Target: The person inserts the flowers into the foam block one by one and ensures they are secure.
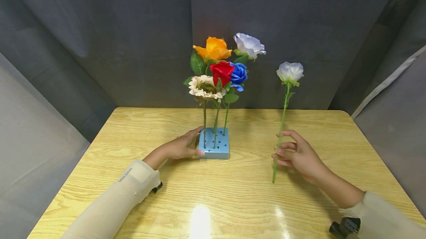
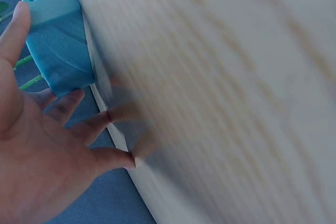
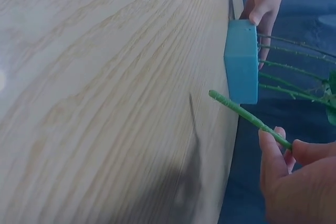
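My left hand (image 1: 183, 145) grips the left side of a light blue block with holes (image 1: 215, 154), its thumb at the front corner and fingers at the back. In the left wrist view the block (image 2: 63, 56) shows between thumb and fingers, the other fingers spread by the table. Several artificial flowers stand in the block: an orange one (image 1: 213, 49), a white one (image 1: 249, 46), a red rose (image 1: 222, 72), a blue rose (image 1: 239, 74) and a cream sunflower (image 1: 205, 87). To the right, my right hand (image 1: 299, 154) pinches the green stem (image 3: 247, 115) of a white rose (image 1: 290, 71), held upright above the table.
The wooden table (image 1: 233, 191) spreads around the block, its back edge near a dark grey curtain (image 1: 146, 46). Paler cloth (image 1: 33, 139) hangs at the left side. Dark wrist-worn devices (image 1: 346, 227) show at both sleeves.
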### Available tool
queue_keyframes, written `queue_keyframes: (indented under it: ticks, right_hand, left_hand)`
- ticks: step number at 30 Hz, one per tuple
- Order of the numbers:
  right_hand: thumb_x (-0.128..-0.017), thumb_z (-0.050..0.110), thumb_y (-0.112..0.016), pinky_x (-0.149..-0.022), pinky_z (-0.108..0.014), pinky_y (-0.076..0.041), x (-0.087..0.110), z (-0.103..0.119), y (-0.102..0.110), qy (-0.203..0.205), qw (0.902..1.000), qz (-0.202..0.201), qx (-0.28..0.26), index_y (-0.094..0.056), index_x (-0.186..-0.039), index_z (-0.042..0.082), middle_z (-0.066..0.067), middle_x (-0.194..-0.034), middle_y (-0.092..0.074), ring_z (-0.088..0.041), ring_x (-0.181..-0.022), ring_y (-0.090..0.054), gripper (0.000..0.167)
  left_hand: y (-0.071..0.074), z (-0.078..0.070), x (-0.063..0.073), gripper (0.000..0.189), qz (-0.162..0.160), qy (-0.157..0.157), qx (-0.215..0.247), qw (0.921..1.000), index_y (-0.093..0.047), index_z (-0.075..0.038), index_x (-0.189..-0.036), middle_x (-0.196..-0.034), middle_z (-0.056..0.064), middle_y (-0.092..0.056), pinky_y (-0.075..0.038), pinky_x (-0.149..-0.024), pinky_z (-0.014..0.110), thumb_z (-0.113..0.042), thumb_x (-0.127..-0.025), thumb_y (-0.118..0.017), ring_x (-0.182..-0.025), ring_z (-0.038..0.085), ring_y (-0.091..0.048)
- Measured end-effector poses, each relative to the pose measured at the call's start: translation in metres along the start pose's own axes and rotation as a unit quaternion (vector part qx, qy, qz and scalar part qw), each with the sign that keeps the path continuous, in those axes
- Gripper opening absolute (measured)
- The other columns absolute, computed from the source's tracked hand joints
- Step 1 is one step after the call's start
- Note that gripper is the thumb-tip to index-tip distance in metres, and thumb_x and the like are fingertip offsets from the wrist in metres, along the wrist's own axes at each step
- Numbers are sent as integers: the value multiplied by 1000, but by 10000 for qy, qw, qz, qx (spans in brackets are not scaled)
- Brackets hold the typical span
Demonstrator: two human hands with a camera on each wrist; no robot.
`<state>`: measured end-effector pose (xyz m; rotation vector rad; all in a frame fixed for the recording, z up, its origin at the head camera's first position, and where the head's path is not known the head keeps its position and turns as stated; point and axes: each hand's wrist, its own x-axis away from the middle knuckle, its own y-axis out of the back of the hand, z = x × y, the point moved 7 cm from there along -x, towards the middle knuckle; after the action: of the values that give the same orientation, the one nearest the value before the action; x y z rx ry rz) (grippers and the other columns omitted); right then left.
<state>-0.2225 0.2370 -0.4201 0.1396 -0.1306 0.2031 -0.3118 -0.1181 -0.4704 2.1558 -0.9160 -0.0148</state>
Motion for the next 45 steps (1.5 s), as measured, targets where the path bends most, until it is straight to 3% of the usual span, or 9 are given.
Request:
queue_keyframes:
  ticks: [7, 12, 20, 27, 35, 45]
  right_hand:
    - [-103, 0, -59, -83, -36, -62, -1, 14, -10, 544, 9975, -248, 389, -35, -149, 0, -25, -113, -56, -23, -96, -75, 52]
    - [-105, 5, -60, -83, -35, -62, 0, 24, -18, 910, 9938, -364, 522, -36, -146, 1, -28, -114, -56, -23, -96, -75, 48]
    - [-106, 7, -58, -83, -29, -61, -4, 32, -30, 1180, 9899, -482, 617, -33, -149, 0, -25, -115, -55, -19, -96, -75, 50]
    - [-106, 1, -54, -84, -31, -61, -10, 42, -41, 1566, 9835, -615, 672, -34, -145, -2, -27, -112, -56, -17, -95, -74, 44]
    - [-105, -3, -54, -84, -35, -62, -18, 56, -57, 1849, 9791, -606, 583, -36, -144, -1, -28, -110, -57, -23, -93, -74, 43]
    - [-104, -5, -55, -84, -36, -62, -34, 62, -74, 1834, 9806, -654, 236, -42, -141, 0, -24, -108, -57, -29, -94, -74, 40]
  left_hand:
    - [0, -3, 1, 105, 35, -1, 56, 10000, 2, -34, -167, -173, 10, -4, -19, -122, 66, -56, -94, -70, -158, 37, -9]
    - [0, -3, 1, 105, 36, 5, 37, 10000, 1, -29, -168, -173, 10, -5, -20, -121, 66, -55, -94, -70, -158, 38, -10]
    - [0, -1, 1, 105, 56, -22, 57, 10000, 1, -27, -168, -173, 12, -8, -19, -122, 66, -54, -95, -71, -157, 39, -11]
    - [-1, -1, 1, 106, 69, -37, 81, 9999, 1, -27, -168, -173, 12, -8, -18, -122, 66, -54, -94, -71, -158, 38, -11]
    - [-1, -1, 1, 106, 45, -75, 47, 10000, 1, -26, -168, -172, 13, -10, -19, -122, 65, -54, -94, -71, -157, 39, -12]
    - [0, -1, 0, 106, 23, -40, -8, 10000, 0, -28, -168, -173, 12, -9, -17, -122, 66, -54, -94, -71, -157, 39, -11]
